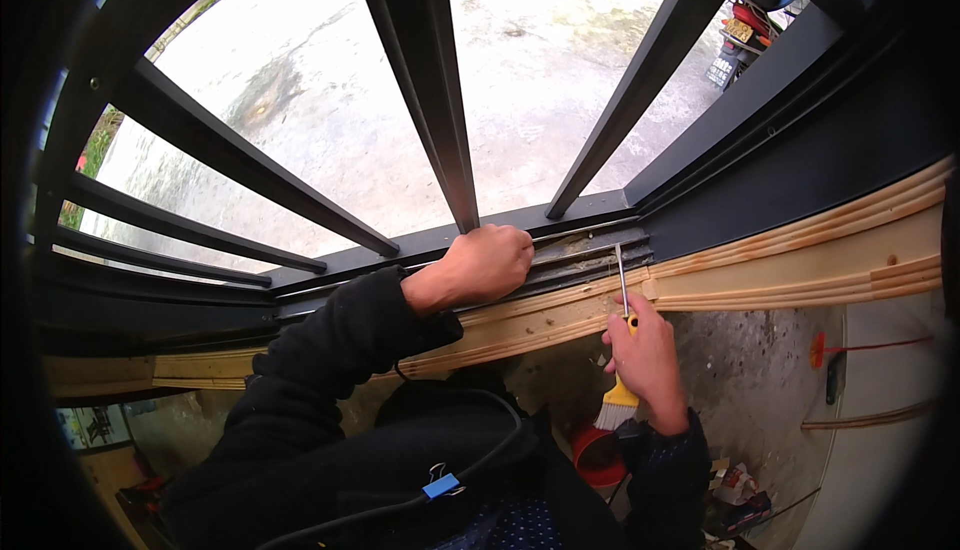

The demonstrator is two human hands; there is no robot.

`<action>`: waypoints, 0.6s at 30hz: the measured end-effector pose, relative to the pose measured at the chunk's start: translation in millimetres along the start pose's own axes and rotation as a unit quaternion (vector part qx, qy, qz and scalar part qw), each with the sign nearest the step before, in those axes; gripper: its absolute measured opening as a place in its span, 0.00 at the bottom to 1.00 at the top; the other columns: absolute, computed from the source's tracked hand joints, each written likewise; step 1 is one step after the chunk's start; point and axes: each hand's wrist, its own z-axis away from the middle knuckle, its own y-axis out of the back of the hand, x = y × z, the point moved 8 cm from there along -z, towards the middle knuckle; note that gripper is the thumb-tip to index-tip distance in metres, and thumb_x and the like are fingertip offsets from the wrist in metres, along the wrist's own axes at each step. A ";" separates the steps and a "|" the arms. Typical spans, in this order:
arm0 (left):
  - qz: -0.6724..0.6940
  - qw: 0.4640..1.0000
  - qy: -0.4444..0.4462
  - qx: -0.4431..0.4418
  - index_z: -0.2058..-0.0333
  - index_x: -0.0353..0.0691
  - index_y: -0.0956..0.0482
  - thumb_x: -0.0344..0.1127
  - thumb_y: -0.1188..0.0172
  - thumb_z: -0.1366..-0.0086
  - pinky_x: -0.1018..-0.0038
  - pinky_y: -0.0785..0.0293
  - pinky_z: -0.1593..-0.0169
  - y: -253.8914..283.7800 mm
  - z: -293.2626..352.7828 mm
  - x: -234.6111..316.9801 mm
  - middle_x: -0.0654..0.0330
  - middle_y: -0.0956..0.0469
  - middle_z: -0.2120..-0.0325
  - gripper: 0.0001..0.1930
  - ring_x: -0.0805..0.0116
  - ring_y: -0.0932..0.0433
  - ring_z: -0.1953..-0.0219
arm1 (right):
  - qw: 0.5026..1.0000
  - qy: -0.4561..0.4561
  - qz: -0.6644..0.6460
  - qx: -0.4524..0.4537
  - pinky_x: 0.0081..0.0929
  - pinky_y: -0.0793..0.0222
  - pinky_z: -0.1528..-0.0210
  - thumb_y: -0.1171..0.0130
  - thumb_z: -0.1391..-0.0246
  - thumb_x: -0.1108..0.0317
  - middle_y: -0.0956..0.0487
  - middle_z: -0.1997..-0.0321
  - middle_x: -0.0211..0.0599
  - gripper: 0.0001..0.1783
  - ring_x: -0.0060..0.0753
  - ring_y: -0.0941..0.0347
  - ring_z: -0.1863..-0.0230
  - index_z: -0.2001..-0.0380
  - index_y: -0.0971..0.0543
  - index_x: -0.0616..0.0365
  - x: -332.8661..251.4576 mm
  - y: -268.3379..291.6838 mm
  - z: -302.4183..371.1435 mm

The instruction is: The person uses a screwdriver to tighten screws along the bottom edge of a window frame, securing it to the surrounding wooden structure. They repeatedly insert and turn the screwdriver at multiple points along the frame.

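My right hand (645,358) is closed around a yellow-handled paintbrush (622,394), its pale bristles pointing down toward me. From the same grip a slim metal tool (623,280) sticks out, and its tip touches the dirty window track (585,248) near the right corner of the frame. Its handle is hidden in my hand, so I cannot tell its exact kind. My left hand (488,262) is curled into a fist over the track, at the foot of a dark window bar (455,165). Whatever its fingers hold, if anything, is hidden.
A wooden sill (540,320) runs along the dark window frame. Beyond the bars lies pale concrete, with a parked motorbike (748,25) at the far right. Below the sill are a red bucket (598,458) and a red-headed broom (818,350). A cable (500,400) with a blue clip crosses my front.
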 end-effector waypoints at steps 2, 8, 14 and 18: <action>0.007 1.000 0.005 -0.003 0.68 0.32 0.17 0.37 0.50 0.27 0.57 0.22 0.56 -0.3 -0.2 -0.3 0.46 0.16 0.71 0.17 0.45 0.17 0.64 | 1.000 -0.005 0.012 -0.014 0.40 0.22 0.74 0.48 0.35 0.64 0.20 0.78 0.53 0.19 0.47 0.18 0.81 0.47 0.24 0.67 -8.3 -0.6 -12.5; 0.027 1.000 0.005 -0.004 0.67 0.32 0.16 0.37 0.49 0.27 0.58 0.21 0.56 -2.6 -1.0 0.2 0.46 0.16 0.70 0.17 0.46 0.16 0.64 | 0.992 -0.001 0.092 -0.081 0.48 0.22 0.65 0.51 0.34 0.64 0.18 0.73 0.57 0.15 0.55 0.17 0.74 0.57 0.26 0.68 -18.1 -7.2 -37.7; 0.087 0.996 -0.001 -0.013 0.66 0.29 0.17 0.38 0.49 0.26 0.61 0.22 0.57 -4.2 -3.4 0.0 0.46 0.17 0.72 0.18 0.51 0.18 0.66 | 0.977 0.025 0.194 -0.087 0.55 0.27 0.49 0.50 0.34 0.62 0.17 0.63 0.63 0.16 0.67 0.19 0.60 0.57 0.25 0.66 -18.1 -15.0 -48.3; 0.161 0.986 -0.004 -0.041 0.67 0.28 0.19 0.38 0.49 0.26 0.64 0.24 0.59 -4.2 0.2 2.5 0.49 0.19 0.75 0.18 0.59 0.21 0.69 | 0.986 0.012 0.142 -0.088 0.51 0.23 0.59 0.51 0.34 0.64 0.18 0.69 0.60 0.15 0.59 0.18 0.69 0.57 0.25 0.67 -24.1 -16.8 -40.7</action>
